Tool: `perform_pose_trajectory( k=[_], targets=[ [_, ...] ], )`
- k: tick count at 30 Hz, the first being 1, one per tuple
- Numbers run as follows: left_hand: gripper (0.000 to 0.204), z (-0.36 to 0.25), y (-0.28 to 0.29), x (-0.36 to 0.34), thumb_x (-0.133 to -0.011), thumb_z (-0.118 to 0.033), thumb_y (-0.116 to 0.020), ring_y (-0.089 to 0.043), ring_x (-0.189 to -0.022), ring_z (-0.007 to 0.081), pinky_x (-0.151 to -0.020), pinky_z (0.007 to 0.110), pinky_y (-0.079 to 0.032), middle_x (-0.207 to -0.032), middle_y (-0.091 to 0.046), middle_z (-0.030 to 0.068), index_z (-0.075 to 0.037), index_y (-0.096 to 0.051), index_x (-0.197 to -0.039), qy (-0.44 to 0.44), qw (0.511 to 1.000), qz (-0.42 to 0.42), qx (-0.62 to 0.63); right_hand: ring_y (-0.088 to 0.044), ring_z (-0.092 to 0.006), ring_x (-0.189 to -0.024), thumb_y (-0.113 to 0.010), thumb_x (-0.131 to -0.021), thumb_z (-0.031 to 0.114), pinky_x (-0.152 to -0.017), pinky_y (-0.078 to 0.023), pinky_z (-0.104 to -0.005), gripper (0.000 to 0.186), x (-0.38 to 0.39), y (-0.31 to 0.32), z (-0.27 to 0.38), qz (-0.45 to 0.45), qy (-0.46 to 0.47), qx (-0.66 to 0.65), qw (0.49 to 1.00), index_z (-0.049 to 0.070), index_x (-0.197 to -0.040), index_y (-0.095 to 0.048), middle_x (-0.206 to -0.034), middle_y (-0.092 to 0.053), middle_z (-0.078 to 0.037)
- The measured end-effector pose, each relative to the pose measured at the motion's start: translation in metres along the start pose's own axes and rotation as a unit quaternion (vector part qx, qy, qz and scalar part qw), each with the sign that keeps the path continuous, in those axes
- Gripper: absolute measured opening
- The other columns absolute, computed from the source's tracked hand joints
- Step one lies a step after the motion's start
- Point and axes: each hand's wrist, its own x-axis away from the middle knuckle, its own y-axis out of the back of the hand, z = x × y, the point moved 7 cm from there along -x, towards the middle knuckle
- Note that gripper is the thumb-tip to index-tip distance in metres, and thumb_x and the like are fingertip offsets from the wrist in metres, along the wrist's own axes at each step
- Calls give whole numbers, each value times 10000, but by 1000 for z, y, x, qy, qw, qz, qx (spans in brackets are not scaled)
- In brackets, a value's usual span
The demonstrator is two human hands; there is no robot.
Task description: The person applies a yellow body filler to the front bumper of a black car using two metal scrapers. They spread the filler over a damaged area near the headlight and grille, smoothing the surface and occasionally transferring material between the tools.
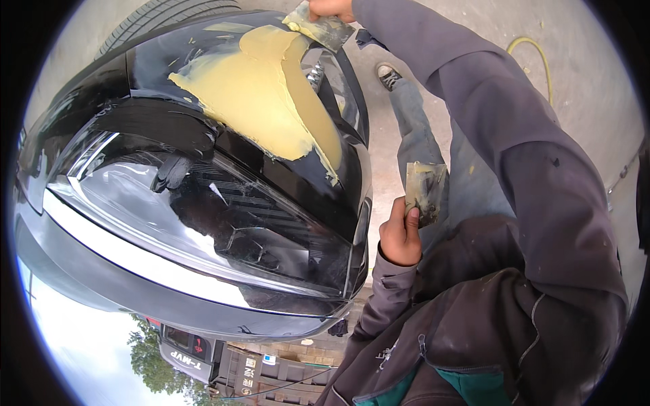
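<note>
A thick coat of pale yellow body filler [261, 95] covers part of a black car's panel [159, 64], with ragged edges and smears around it. My right hand [332, 8], partly cut off by the top edge, grips a flat, filler-smeared spreader [325, 32] by the upper end of the coat. Whether its blade touches the panel I cannot tell. Lower down, beside the car, my left hand [401, 237] is closed on a second flat spreader [426, 189], stained with filler and dark residue. That one is held upright, away from the bodywork.
The car's window [203, 196] and light-coloured trim strip [142, 250] lie left of my left hand. A tyre [162, 24] stands beyond the panel. My shoe [388, 76] is on the concrete floor near the car, and a yellow hose [542, 57] curves at the upper right.
</note>
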Motion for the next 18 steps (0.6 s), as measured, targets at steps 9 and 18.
perform_pose_trajectory(
  k=[9, 18],
  targets=[
    [149, 14, 2, -1, -927, -128, -471, -579, -626, 394, -520, 372, -425, -672, -566, 197, -21, -506, -1024, -23, 999, -26, 38, -520, -192, -454, -511, -781, 159, -416, -404, -378, 250, 75, -16, 94, -18, -59, -31, 998, 2, -899, -667, -633, -603, -99],
    [162, 5, 2, 4, -915, -99, -492, -564, -661, 434, -526, 387, -437, -685, -561, 218, -25, -507, -1058, -58, 993, -39, 94, -535, -150, -571, -511, -812, 123, -514, -426, -310, 271, 141, -33, 179, 2, -1, -27, 1000, -2, -1016, -638, -707, -625, -81]
  ],
)
